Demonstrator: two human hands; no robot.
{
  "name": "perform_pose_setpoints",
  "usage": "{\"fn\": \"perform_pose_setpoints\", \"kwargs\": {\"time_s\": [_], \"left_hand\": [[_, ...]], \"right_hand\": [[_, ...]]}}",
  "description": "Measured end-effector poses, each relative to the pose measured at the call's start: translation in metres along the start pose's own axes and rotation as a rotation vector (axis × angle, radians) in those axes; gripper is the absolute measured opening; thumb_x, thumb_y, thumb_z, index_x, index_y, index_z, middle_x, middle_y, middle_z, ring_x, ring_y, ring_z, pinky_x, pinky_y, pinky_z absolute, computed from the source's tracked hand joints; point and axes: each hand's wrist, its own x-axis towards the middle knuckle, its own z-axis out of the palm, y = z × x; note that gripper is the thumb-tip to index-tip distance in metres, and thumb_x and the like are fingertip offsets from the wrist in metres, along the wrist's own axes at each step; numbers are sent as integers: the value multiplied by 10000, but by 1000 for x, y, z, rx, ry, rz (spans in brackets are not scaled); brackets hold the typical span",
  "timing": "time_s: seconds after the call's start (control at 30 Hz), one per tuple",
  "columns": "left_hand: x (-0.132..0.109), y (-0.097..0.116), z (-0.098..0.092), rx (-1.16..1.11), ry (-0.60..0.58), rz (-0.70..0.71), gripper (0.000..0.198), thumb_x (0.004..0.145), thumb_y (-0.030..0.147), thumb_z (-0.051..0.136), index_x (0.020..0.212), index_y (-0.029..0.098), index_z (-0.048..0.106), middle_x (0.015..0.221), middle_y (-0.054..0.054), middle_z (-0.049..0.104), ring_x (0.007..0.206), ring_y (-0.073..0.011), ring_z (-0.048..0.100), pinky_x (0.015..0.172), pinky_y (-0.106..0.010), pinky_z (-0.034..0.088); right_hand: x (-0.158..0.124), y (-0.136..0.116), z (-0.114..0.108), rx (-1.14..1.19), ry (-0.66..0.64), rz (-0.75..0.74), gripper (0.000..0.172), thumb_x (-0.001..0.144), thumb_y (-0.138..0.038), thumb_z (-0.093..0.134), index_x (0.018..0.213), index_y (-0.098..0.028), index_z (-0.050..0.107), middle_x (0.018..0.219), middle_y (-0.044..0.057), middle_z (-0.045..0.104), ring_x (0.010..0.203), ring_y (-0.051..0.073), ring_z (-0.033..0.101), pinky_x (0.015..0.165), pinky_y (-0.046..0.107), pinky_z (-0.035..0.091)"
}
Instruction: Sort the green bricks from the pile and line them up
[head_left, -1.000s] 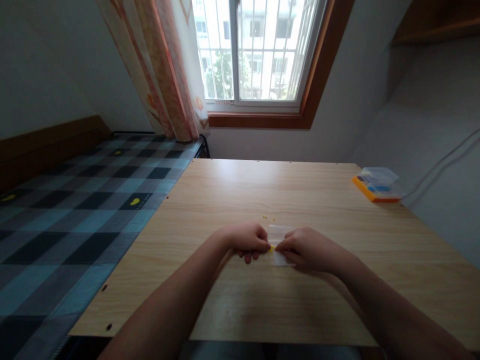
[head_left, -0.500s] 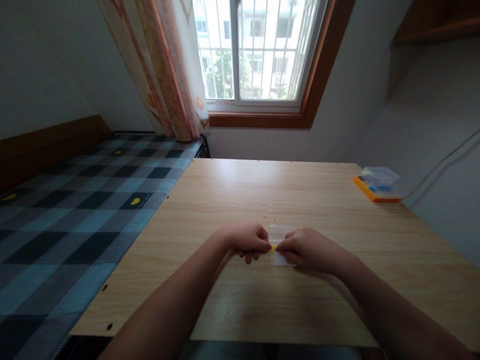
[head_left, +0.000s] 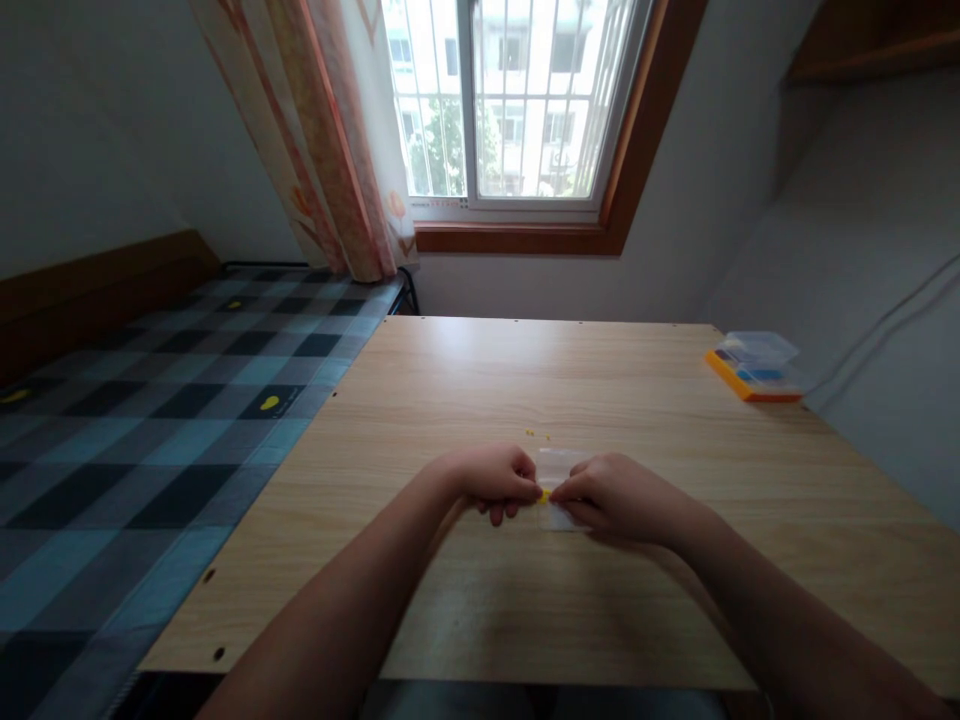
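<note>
Over the table, my left hand (head_left: 501,480) is closed, its thumb and forefinger pinching a small yellow piece (head_left: 545,496); the other fingers curl below. From the other side my right hand (head_left: 611,497) meets it, fingertips pinched together at the yellow piece's right edge. The piece is too small to name more exactly. Beneath both hands lies a clear, thin square sheet or plate (head_left: 556,460), partly covered by the right hand. Just beyond it, a few tiny yellow bits (head_left: 529,433) rest on the wood.
The light wood-grain table (head_left: 450,390) stretches under the window (head_left: 536,110). At its far right sits an orange-based box (head_left: 754,370) with a clear lid and blue contents. A cable (head_left: 885,318) runs along the wall. A checkered bed (head_left: 187,420) adjoins the left side.
Both hands stay almost in place, still meeting at the yellow piece, which shows slightly more between the fingertips. The whole view has shifted very slightly.
</note>
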Motion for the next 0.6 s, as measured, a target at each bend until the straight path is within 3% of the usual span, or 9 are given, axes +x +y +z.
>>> {"fn": "perform_pose_setpoints", "kwargs": {"time_s": [0.23,0.37,0.6], "left_hand": [[0,-1,0,-12,10,11,204,871,344,585,759,175,565,617,14,622,465,-115,594,389,-186,358],[-1,0,0,-15,1,7,166,871,302,560,757,183,551,619,22,622,479,-113,602,405,-186,373],[-10,9,1,103,20,2,75,775,261,581,752,190,587,580,27,600,508,-141,609,455,-222,396]], "right_hand": [[0,-3,-4,-9,-3,-1,239,871,-156,535,796,-199,757,774,34,720,673,139,576,646,249,332],[0,-3,-3,-18,7,-12,240,889,-176,533,833,-200,765,781,35,720,670,135,573,644,246,325],[0,-1,0,-37,21,-4,249,898,-183,526,812,-200,759,791,38,723,687,142,590,654,250,335]]}}
